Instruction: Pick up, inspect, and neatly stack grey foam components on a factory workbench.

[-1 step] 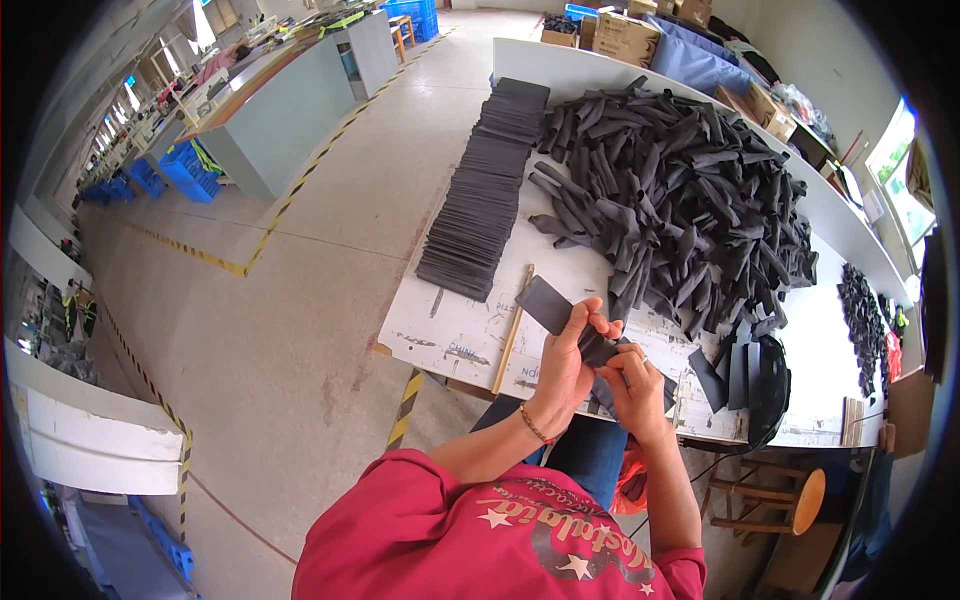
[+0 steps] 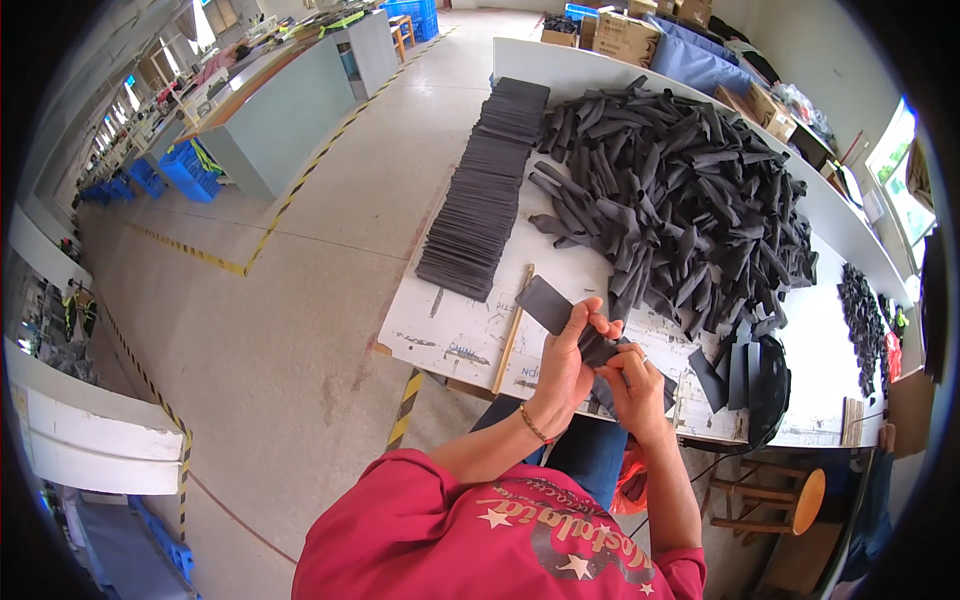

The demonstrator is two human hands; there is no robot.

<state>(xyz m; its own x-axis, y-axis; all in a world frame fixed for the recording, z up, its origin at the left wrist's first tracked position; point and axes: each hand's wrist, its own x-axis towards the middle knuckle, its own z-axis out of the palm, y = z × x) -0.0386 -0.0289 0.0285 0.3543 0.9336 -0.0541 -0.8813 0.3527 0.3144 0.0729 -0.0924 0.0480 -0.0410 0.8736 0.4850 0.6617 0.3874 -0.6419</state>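
Observation:
Near the table's front edge, my left hand (image 2: 568, 368) is closed around a dark grey strip of fabric-like material (image 2: 545, 304). One flat end of the strip sticks out to the upper left of my thumb. My right hand (image 2: 636, 390) pinches the strip's other part, close beside the left fingers, where it looks bunched or folded. Beyond my hands spreads a large heap of curled dark pieces (image 2: 690, 190). To its left, a long row of flat dark pieces (image 2: 480, 190) lies stacked and overlapping. More flat pieces (image 2: 738, 376) rest right of my hands.
A wooden stick (image 2: 514, 330) lies on the white table (image 2: 430, 325). A black rounded object (image 2: 770, 392) sits at the front edge. A low white board (image 2: 590, 62) borders the back. A wooden stool (image 2: 806, 500) stands at lower right; blue crates (image 2: 190, 172) are across the floor.

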